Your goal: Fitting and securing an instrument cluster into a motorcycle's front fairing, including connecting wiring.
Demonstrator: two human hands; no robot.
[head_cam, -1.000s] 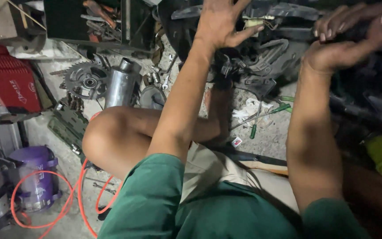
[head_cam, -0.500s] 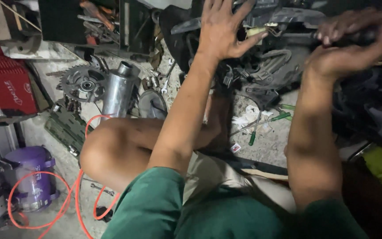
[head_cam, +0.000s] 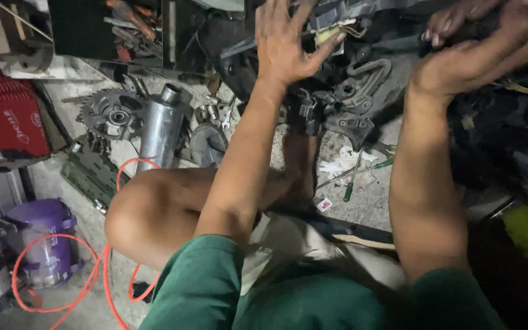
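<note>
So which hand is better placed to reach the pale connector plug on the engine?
Left, probably. The left hand is spread open with its thumb right beside the pale connector plug, while the right hand is curled around a dark part further right.

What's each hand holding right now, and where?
Right hand grips a dark part of the engine assembly near its top; left hand is open, pressing the assembly, gripping nothing.

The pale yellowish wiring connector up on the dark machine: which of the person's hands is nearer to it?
Left. The left hand is spread with its thumb tip right beside the connector, possibly touching. The right hand is well off to the connector's right, curled around a dark part of the machine.
</note>
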